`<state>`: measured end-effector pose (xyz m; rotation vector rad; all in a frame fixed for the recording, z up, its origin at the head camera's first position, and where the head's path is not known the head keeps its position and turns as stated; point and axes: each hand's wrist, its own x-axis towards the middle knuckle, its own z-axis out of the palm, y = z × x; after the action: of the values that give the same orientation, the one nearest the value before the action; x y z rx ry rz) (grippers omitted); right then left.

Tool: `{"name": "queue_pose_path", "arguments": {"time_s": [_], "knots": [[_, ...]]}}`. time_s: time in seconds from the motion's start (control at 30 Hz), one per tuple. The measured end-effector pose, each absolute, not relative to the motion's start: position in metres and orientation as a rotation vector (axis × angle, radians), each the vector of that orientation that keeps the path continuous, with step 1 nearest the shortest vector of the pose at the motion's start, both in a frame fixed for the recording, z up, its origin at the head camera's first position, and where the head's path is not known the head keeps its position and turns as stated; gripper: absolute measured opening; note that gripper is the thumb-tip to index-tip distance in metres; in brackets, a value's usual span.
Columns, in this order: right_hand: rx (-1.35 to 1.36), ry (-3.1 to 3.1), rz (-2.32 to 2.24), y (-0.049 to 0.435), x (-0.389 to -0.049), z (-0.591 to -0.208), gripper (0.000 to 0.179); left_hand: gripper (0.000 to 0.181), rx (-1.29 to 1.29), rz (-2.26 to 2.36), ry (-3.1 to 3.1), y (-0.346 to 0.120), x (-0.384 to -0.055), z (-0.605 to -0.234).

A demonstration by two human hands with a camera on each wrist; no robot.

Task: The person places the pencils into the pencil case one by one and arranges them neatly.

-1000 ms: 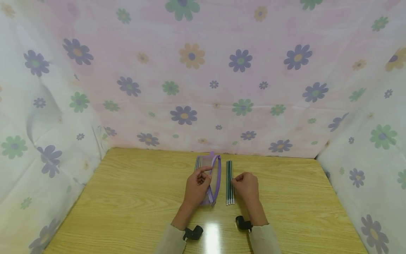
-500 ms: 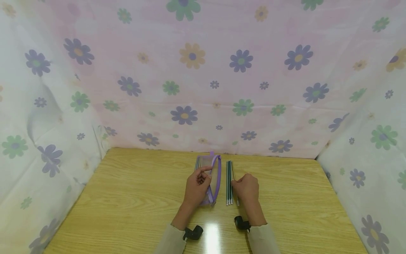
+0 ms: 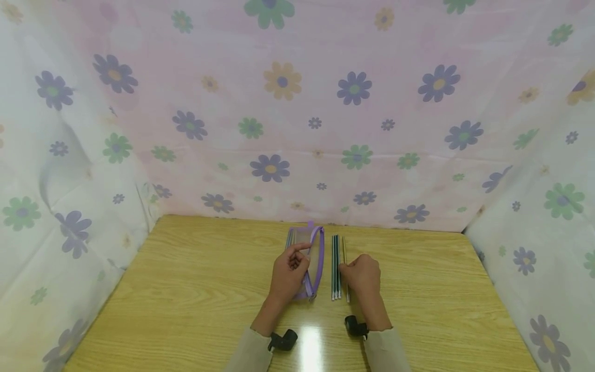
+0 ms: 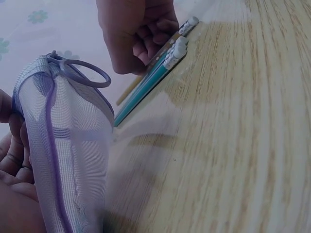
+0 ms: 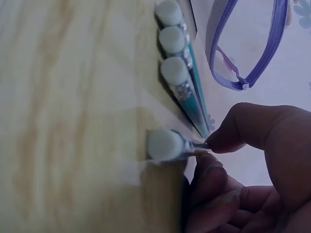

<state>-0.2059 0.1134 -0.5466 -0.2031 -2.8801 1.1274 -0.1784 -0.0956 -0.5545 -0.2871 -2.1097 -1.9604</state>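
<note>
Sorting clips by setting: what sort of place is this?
Likely a makeshift recording booth: floral-print sheets round three sides of a wood-grain table, plus black wrist cameras on the person.

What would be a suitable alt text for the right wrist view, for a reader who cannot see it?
The right-hand grip pinches one pencil close behind its white eraser, apart from three teal pencils lined up beside it on a wood-grained table. At the upper right, the purple zipper of a pouch hangs open.
</note>
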Motion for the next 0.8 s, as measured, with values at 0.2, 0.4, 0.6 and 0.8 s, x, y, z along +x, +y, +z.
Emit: {"name": "queue_pose_path", "arguments": {"time_s": [0.2, 0.4, 0.6, 0.8], "knots": [[-0.21, -2.872, 1.143, 0.114, -0.205, -0.542, 0.04, 0.029, -0.297, -1.965, -2.094, -0.095, -0.179, -0.556], [-0.211, -2.885, 1.175, 0.113, -0.202, -0.533, 0.037, 0.031, -0.291, -1.963, -2.113, -0.096, -0.178, -0.555], [-0.18, -2.89, 1.236, 0.11, -0.199, -0.527, 0.032, 0.031, -0.297, -1.964, -2.105, -0.096, -0.178, -0.555], [-0.143, -2.89, 1.329, 0.105, -0.197, -0.523, 0.024, 0.03, -0.315, -1.973, -2.082, -0.095, -0.179, -0.556]]}}
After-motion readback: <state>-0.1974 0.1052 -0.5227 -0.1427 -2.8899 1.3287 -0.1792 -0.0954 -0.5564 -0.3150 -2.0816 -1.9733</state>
